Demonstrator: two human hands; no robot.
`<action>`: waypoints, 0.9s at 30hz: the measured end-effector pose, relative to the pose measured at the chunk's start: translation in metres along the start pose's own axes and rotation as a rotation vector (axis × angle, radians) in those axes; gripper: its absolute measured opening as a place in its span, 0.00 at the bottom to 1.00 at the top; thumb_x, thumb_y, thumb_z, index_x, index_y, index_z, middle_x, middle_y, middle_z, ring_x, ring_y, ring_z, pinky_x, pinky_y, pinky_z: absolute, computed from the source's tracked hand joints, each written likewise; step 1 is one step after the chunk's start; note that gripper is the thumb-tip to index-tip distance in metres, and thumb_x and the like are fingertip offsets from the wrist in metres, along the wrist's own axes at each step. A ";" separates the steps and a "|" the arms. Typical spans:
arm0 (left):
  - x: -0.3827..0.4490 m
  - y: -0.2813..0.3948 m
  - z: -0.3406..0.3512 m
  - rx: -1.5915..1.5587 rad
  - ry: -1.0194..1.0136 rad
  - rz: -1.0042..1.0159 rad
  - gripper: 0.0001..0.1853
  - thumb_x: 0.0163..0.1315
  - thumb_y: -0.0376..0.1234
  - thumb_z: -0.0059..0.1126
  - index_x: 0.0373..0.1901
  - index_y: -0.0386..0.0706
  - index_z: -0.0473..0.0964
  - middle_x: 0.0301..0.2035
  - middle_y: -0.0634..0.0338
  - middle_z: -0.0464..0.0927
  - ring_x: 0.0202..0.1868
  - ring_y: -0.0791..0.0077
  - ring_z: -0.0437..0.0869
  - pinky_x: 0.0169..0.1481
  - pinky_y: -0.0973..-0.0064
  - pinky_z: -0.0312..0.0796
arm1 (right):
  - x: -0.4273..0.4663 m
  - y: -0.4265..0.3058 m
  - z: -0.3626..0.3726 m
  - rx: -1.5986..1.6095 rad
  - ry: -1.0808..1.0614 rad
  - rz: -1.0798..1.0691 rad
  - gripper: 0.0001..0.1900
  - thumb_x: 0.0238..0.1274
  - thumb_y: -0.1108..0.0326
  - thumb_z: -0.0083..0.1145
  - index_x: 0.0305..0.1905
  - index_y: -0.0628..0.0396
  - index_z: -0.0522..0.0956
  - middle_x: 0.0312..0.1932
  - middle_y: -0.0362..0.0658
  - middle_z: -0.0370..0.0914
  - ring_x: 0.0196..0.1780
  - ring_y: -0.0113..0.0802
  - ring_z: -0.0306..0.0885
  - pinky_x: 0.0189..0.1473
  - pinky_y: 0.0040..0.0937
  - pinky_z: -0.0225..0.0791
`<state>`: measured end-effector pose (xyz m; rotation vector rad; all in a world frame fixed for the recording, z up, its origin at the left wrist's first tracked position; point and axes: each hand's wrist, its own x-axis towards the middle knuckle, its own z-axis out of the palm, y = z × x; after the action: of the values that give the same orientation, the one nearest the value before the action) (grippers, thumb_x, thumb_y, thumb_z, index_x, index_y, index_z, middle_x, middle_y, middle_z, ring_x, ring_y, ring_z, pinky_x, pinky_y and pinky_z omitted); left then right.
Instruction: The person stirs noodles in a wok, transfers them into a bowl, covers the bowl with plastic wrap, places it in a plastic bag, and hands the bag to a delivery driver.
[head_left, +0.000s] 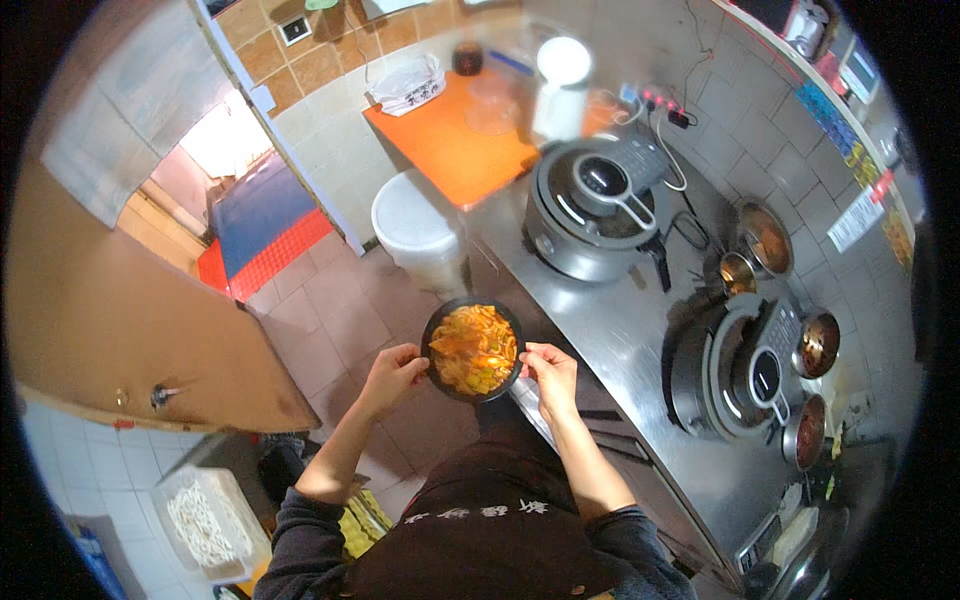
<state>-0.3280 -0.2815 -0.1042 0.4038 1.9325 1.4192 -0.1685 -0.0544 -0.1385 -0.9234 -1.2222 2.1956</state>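
Between my two hands I hold a round black bowl (450, 388) in front of my body, above the tiled floor. Thick noodles in red-orange sauce (476, 346) fill it, with some yellowish-green pieces near the lower edge. My left hand (396, 379) grips the left rim with thumb and fingers. On the opposite rim, my right hand (551, 375) pinches the edge in the same way. The bowl looks roughly level. My dark apron (495, 517), which bears writing, lies below it.
A stainless steel counter (592, 315) runs along the right, carrying two electric cookers (592, 210) (727, 375) and several metal bowls of seasonings (816, 343). Ahead are a lidded white bucket (416, 217) and an orange tabletop (465, 157). A brown door (150, 322) stands at left, near a doorway.
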 end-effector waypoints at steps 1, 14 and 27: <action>0.022 0.009 -0.010 0.014 0.005 0.014 0.09 0.66 0.32 0.59 0.38 0.34 0.80 0.26 0.64 0.79 0.27 0.81 0.78 0.33 0.78 0.71 | 0.022 0.000 0.013 0.024 -0.004 -0.018 0.08 0.57 0.81 0.62 0.43 0.67 0.83 0.30 0.42 0.83 0.25 0.25 0.76 0.30 0.24 0.71; 0.357 0.065 -0.127 0.146 -0.081 -0.024 0.08 0.67 0.32 0.57 0.31 0.37 0.79 0.24 0.63 0.78 0.26 0.80 0.78 0.32 0.77 0.71 | 0.312 0.021 0.156 0.087 0.195 -0.018 0.07 0.59 0.78 0.61 0.42 0.63 0.85 0.29 0.38 0.83 0.27 0.23 0.73 0.32 0.22 0.67; 0.648 0.121 -0.184 0.350 -0.861 -0.069 0.16 0.71 0.46 0.59 0.38 0.41 0.81 0.29 0.64 0.82 0.31 0.80 0.81 0.36 0.79 0.73 | 0.417 0.023 0.222 0.180 0.556 0.008 0.05 0.63 0.79 0.62 0.43 0.64 0.83 0.35 0.40 0.84 0.34 0.25 0.78 0.39 0.25 0.73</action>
<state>-0.9329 0.0282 -0.1885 0.9235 1.4274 0.6624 -0.6133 0.0881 -0.2119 -1.3388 -0.7454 1.8292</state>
